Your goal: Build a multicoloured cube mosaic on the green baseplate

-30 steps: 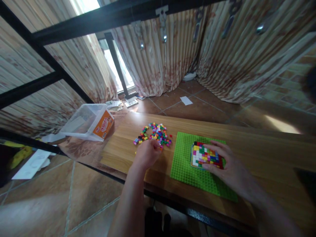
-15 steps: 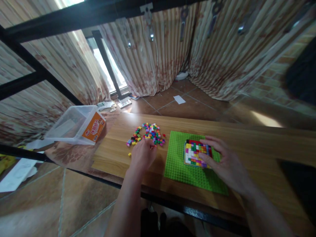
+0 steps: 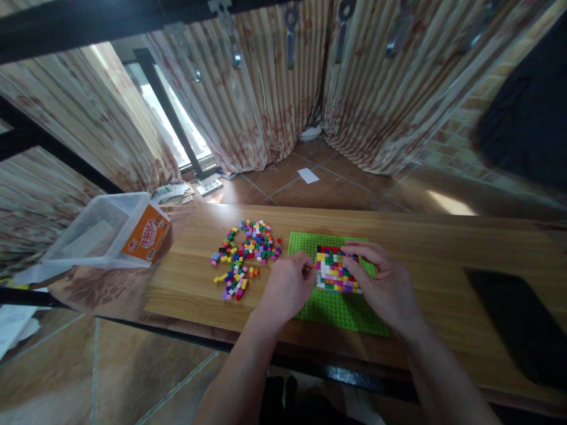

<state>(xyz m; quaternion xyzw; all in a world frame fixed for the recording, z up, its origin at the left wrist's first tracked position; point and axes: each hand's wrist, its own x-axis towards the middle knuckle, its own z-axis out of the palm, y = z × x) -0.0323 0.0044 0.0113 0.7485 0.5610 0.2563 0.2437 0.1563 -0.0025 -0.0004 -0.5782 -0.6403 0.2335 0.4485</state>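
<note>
A multicoloured block of small toy bricks (image 3: 332,273) sits on a green studded baseplate (image 3: 343,313). My right hand (image 3: 390,286) grips it from the right, with fingers along its far right corner and the thumb over its top; part of the block is hidden beneath. At the block's left edge, my left hand (image 3: 287,284) is closed in a pinch. A bit of orange-red shows at those fingertips, apparently a small toy brick. Loose coloured bricks (image 3: 254,243) lie scattered to the left of the baseplate, with a smaller cluster (image 3: 234,280) nearer to me.
A clear plastic box (image 3: 88,236) with an orange label stands left of the wooden board (image 3: 186,277). On the right lies a flat black object (image 3: 514,324). Curtains (image 3: 266,106) hang behind, and a dark frame bar crosses the top.
My left hand has moved right, from the loose bricks to the left edge of the brick block. My right hand stays on the block. The view has shifted slightly to the right.
</note>
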